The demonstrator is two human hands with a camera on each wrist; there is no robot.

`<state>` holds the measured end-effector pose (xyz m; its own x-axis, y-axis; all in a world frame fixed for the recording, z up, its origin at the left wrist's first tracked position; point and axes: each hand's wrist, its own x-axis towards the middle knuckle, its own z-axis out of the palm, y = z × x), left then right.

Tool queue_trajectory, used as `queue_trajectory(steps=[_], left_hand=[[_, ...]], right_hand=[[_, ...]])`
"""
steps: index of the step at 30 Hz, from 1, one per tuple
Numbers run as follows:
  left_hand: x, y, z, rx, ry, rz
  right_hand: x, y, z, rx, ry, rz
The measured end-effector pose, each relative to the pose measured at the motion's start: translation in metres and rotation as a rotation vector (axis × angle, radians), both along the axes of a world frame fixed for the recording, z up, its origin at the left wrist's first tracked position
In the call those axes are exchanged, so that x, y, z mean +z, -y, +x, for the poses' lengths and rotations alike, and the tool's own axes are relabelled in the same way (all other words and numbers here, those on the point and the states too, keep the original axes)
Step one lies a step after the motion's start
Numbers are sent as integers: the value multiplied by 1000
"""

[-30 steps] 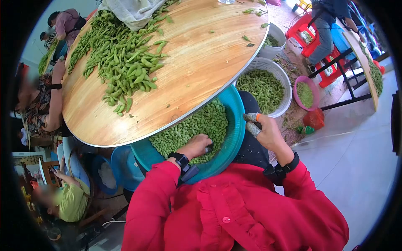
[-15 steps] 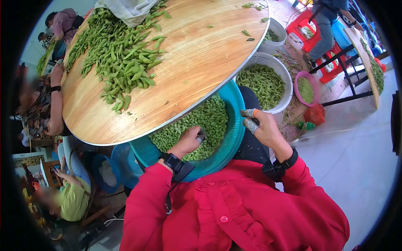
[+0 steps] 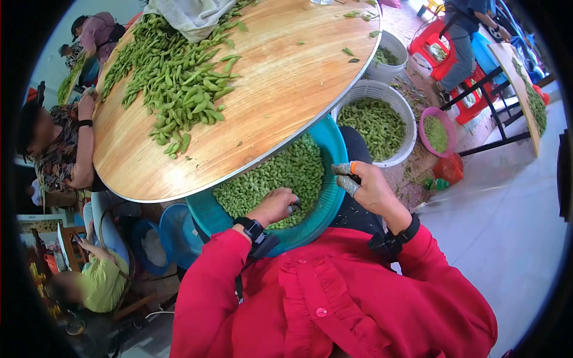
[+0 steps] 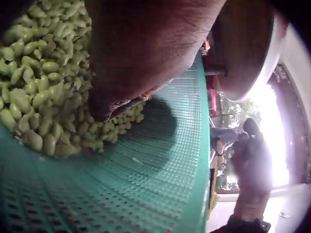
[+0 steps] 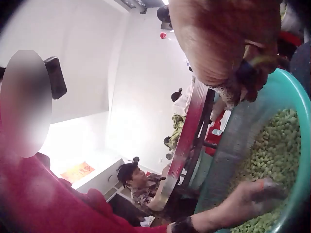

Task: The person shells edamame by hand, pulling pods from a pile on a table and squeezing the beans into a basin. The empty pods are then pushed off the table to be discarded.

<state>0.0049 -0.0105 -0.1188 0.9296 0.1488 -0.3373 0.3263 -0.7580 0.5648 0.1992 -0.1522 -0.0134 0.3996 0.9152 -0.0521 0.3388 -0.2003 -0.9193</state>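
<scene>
Shelled green beans (image 3: 280,179) fill much of a teal plastic basket (image 3: 325,224) at the person's lap. The left hand (image 3: 274,206) reaches down into the basket, its covered fingertips at the beans. Its palm side is hidden, so I cannot tell whether beans are in the fingers. In the left wrist view the same hand (image 4: 150,43) looms large over the beans, near the perforated wall. Beyond the basket's right rim, the right hand (image 3: 373,188) hovers with grey covers and an orange band on its fingers. Thumb and forefinger stand apart, with nothing seen between them.
A round wooden table (image 3: 280,77) overhangs the basket's far side and carries a heap of bean pods (image 3: 191,89) and a grey cloth (image 3: 191,15). A white basket (image 3: 409,128) of pods and a pink basin (image 3: 444,146) stand right. Another person (image 3: 57,143) sits left.
The left hand drew back and up from the beans, then came down toward the right over them. The right hand has shifted slightly left, toward the basket's rim.
</scene>
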Motion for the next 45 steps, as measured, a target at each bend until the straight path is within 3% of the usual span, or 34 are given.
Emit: queue_trajectory(steps=[7,16,19,22,27,30,33,42,45], left_hand=[[-20,-5,14,-117,-96,82],[-43,2,19,-218,7,215],[-34,0,19,-140,-139,169],[-13,-9,10,90,-5,59],[0,-19,-9,510,-30,-467],[9,-13,-8,345,27,-374],[0,-3,1,29,116,-41],[-28,0,20,-266,-43,170],[-31,0,21,-240,-66,141]], right_hand=[[-6,6,9,-46,-17,-88],[-13,2,12,-57,-28,-101],[-14,3,13,-57,-15,-110],[-10,3,12,-58,-21,-124],[-9,0,8,-42,-26,-80],[-9,0,3,-41,-29,-45],[-7,0,3,-34,-50,-88],[-19,3,12,-55,-18,-119],[-17,0,11,-67,-48,-119]])
